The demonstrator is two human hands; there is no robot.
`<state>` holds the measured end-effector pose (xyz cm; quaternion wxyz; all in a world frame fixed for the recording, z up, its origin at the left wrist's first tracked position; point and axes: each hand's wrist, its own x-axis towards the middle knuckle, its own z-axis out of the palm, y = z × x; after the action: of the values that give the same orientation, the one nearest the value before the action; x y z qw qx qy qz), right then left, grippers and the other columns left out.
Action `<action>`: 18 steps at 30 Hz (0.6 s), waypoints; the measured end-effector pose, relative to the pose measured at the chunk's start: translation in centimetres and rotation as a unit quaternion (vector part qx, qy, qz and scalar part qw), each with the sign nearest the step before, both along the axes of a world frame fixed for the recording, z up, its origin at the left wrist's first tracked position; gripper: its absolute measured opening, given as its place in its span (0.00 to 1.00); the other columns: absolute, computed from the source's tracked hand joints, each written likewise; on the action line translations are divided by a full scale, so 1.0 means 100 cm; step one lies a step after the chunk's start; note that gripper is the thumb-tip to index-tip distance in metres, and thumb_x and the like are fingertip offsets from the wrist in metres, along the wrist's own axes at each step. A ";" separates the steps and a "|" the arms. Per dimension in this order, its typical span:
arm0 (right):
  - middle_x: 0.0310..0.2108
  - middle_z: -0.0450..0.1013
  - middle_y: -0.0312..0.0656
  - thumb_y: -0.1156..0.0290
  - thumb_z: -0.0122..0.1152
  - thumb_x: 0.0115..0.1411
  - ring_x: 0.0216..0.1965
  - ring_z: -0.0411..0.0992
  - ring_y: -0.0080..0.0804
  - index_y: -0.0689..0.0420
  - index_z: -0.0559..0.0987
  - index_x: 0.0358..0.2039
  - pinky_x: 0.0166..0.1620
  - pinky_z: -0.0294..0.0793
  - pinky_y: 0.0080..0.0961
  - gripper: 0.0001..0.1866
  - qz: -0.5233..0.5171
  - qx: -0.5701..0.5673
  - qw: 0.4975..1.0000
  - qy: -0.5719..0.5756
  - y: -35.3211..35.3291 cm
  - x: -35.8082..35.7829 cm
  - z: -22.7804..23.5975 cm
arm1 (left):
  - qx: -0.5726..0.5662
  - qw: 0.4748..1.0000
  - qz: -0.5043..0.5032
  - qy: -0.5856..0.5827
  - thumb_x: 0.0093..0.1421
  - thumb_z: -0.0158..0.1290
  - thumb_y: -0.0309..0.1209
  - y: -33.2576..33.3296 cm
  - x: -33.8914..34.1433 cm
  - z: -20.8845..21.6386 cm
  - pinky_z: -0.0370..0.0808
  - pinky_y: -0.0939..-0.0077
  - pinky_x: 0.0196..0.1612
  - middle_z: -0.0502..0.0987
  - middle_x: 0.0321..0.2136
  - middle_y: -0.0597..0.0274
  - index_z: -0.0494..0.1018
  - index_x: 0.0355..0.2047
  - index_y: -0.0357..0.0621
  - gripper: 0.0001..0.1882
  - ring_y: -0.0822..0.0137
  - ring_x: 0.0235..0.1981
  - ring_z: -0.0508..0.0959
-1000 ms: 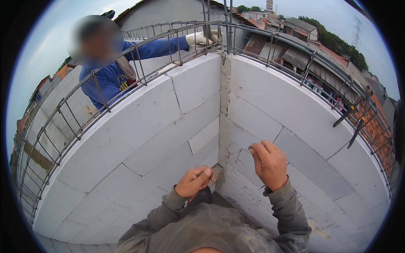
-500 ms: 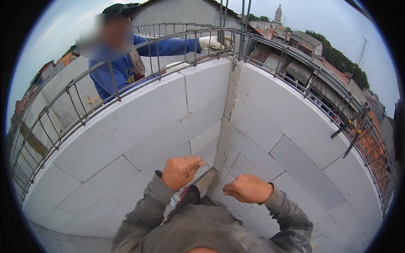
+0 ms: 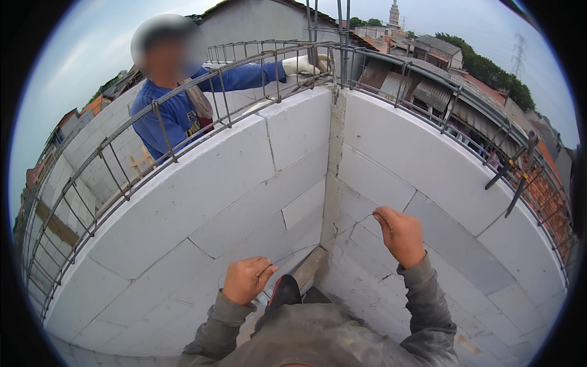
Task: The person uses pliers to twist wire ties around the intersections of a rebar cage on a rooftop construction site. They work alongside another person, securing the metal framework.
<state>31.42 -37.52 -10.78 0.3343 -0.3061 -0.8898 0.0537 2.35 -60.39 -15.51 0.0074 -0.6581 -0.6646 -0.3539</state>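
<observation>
A thin wire (image 3: 367,218) runs from the fingertips of my right hand (image 3: 402,235) down toward my left hand. It is so fine that parts of it fade against the pale wall. My right hand is raised in front of the right-hand wall, thumb and forefinger pinched on the wire. Lower down, my left hand (image 3: 247,279) is also closed in a pinch, with the wire seeming to end at its fingers. Both hands are apart from the block wall (image 3: 232,177) and its concrete corner column (image 3: 334,153).
Steel rebar cages (image 3: 156,110) run along both wall tops, with upright bars (image 3: 343,43) at the corner. Dark-handled pincers (image 3: 518,174) hang on the right cage. Behind the left wall, a co-worker in blue (image 3: 160,119) holds the corner bars with a white-gloved hand (image 3: 301,65).
My right hand has risen and moved right, drawing away from my left hand, which has dropped slightly. The wire now shows stretched between them. The co-worker's gloved hand stays at the corner bars.
</observation>
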 end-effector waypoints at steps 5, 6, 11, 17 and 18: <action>0.28 0.78 0.47 0.71 0.61 0.62 0.29 0.78 0.49 0.55 0.81 0.41 0.30 0.76 0.40 0.07 0.285 -0.177 0.903 -0.270 -0.052 -0.002 -0.054 | 0.086 0.991 0.092 0.047 0.61 0.64 0.30 0.046 -0.034 0.004 0.70 0.62 0.26 0.75 0.23 0.53 0.76 0.28 0.39 0.09 0.50 0.23 0.75; 0.27 0.78 0.47 0.73 0.62 0.60 0.30 0.79 0.48 0.55 0.81 0.41 0.30 0.76 0.39 0.08 0.400 -0.211 0.868 -0.205 -0.076 -0.007 -0.032 | 0.089 0.988 0.112 0.052 0.60 0.64 0.30 0.052 -0.042 -0.002 0.70 0.62 0.26 0.75 0.23 0.53 0.76 0.28 0.39 0.09 0.51 0.24 0.75; 0.26 0.76 0.40 0.78 0.66 0.55 0.27 0.77 0.39 0.57 0.82 0.38 0.28 0.75 0.31 0.10 0.031 0.123 0.988 0.090 -0.016 0.015 0.045 | 0.025 0.994 -0.082 0.071 0.60 0.63 0.28 0.043 -0.017 -0.024 0.72 0.63 0.28 0.78 0.26 0.58 0.77 0.30 0.42 0.06 0.54 0.25 0.76; 0.33 0.81 0.37 0.73 0.64 0.63 0.28 0.77 0.38 0.49 0.83 0.40 0.29 0.75 0.30 0.06 -0.177 0.165 0.970 0.033 0.008 0.077 -0.062 | 0.025 0.989 -0.079 0.124 0.62 0.61 0.26 0.054 -0.002 0.006 0.73 0.65 0.28 0.79 0.28 0.58 0.78 0.34 0.42 0.03 0.56 0.26 0.77; 0.32 0.81 0.38 0.73 0.64 0.63 0.28 0.77 0.39 0.49 0.83 0.40 0.30 0.75 0.31 0.06 -0.194 0.158 0.967 0.044 0.005 0.075 -0.070 | 0.000 0.992 -0.067 0.108 0.62 0.61 0.26 0.053 0.001 0.003 0.72 0.65 0.27 0.79 0.28 0.58 0.78 0.35 0.42 0.03 0.56 0.25 0.77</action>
<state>38.92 -37.04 -17.78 0.4212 -0.4137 -0.7949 -0.1402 2.46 -55.12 -15.23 0.0558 -0.7356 -0.6142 -0.2804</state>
